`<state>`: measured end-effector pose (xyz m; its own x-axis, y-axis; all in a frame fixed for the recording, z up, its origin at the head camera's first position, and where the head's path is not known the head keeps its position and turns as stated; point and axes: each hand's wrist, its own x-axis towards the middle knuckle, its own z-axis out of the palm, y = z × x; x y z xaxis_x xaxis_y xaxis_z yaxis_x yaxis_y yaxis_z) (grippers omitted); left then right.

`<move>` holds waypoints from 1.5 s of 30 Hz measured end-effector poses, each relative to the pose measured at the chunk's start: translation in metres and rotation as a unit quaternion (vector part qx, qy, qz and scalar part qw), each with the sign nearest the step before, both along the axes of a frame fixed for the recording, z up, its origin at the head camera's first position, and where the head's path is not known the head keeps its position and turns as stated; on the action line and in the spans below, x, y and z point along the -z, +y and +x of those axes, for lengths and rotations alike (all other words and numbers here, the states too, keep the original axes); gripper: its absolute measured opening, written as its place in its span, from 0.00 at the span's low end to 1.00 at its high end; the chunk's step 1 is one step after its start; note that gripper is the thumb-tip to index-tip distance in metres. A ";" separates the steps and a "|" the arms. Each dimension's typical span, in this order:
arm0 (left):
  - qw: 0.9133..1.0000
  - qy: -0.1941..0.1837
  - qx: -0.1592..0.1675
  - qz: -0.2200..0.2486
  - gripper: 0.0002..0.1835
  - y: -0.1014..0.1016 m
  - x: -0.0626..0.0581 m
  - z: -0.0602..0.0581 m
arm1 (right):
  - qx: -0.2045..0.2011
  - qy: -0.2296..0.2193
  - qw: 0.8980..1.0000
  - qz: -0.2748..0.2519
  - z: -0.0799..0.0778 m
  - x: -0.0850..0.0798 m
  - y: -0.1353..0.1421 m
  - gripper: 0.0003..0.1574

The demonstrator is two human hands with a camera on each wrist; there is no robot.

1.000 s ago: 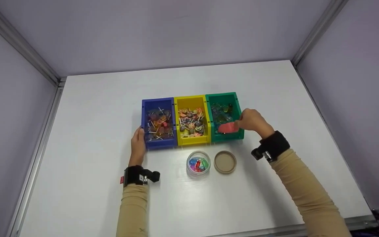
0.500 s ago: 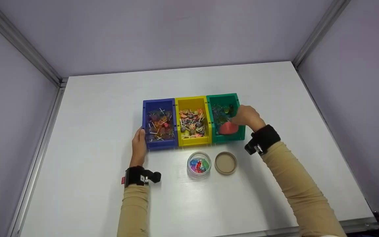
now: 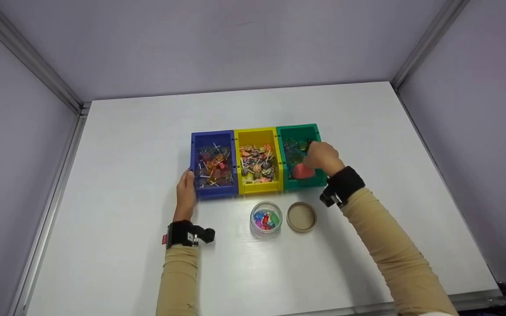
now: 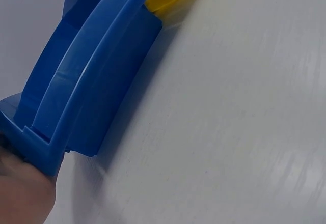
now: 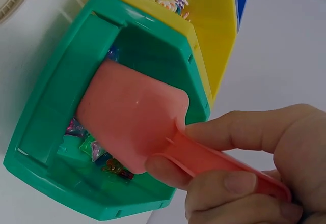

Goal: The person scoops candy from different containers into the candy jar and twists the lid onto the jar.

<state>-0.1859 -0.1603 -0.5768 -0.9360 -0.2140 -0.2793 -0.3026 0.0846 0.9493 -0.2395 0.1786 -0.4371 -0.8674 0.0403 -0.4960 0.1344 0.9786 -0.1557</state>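
My right hand (image 3: 322,158) grips the handle of a red scoop (image 3: 302,171). The scoop's blade is inside the green bin (image 5: 69,76), and in the right wrist view it hides part of the shiny, coloured candies (image 5: 91,145) there. Along the outer left side of the blue bin (image 3: 212,192) lies my left hand (image 3: 185,197), its thumb side touching the front corner. Most of its fingers are hidden in the left wrist view. In front of the bins stands a clear round jar (image 3: 265,218) with several coloured candies inside.
A yellow bin (image 3: 258,188) of striped lollipops joins the blue and green bins, all on a white table (image 3: 121,149). Lollipops (image 3: 215,164) fill part of the blue bin. Right of the jar lies a round beige lid (image 3: 301,217). Pale walls enclose the table.
My right hand has moved left, further over the green bin, and the scoop has tilted from flat to steeper among the candies. The left hand stays at the blue bin.
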 end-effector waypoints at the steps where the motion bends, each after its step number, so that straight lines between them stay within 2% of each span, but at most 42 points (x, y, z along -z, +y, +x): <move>1: 1.000 0.000 0.000 -0.001 0.30 0.000 0.000 0.000 | 0.000 -0.002 1.000 0.004 0.000 0.001 -0.002 0.20; 9: 1.000 0.004 0.002 -0.009 0.30 0.000 -0.003 0.001 | 0.012 0.004 1.000 0.009 0.002 0.008 -0.009 0.26; 15: 1.000 -0.006 0.000 -0.010 0.30 0.000 -0.004 0.001 | 0.023 0.037 0.999 -0.008 0.003 0.014 -0.007 0.30; 20: 1.000 -0.004 -0.002 -0.005 0.30 0.000 -0.004 0.000 | 0.028 0.060 0.998 -0.023 0.004 0.018 -0.004 0.28; 27: 1.000 -0.002 -0.001 0.002 0.29 0.000 -0.003 0.000 | 0.018 0.052 0.998 -0.004 0.008 0.017 -0.004 0.28; 36: 1.000 0.005 -0.002 0.004 0.29 0.000 -0.002 0.000 | 0.009 0.063 0.998 0.021 0.015 0.019 -0.011 0.42; 45: 1.000 -0.004 -0.002 -0.005 0.30 0.000 -0.001 0.000 | 0.018 0.091 0.996 0.002 0.022 0.030 -0.008 0.39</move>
<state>-0.1854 -0.1604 -0.5756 -0.9326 -0.2206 -0.2856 -0.3114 0.0922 0.9458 -0.2179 0.1707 -0.4675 -0.9407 0.0746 -0.3309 0.1393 0.9744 -0.1763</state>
